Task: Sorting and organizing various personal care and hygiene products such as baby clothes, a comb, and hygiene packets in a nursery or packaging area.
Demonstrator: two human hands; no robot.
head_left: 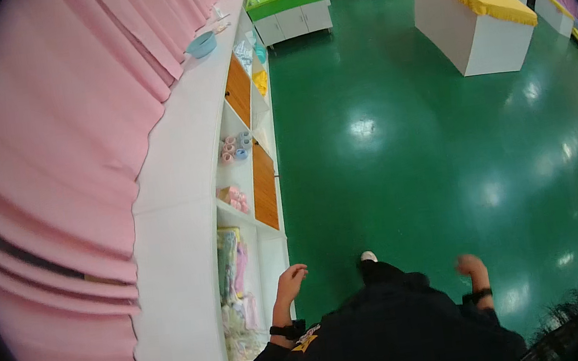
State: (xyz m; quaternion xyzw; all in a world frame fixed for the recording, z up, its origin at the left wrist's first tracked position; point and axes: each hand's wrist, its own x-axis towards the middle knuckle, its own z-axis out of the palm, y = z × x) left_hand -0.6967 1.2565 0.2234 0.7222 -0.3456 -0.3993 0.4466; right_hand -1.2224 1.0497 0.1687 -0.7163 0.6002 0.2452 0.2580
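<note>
My left hand (291,282) hangs beside the open white shelf unit (279,181), its fingers loosely curled with nothing in them. Over the green floor (369,193), my right hand (467,265) is also curled and slightly smeared, and no object shows in it. Each wrist has a dark band. Closest to the left hand are folded cloths and plastic-wrapped items (240,314) on the lower shelf. Farther along, the shelves hold pink and blue rolled items (232,149) and pink ones (236,198).
Pink curtains (47,122) hang along the long white countertop (175,179), where a blue basin (201,45) stands. Wooden doors (265,187) front some compartments. Ahead is a green-topped cabinet (288,13); at right, a white block table (475,31) with a yellow cover. My shoe (368,256) is on the floor.
</note>
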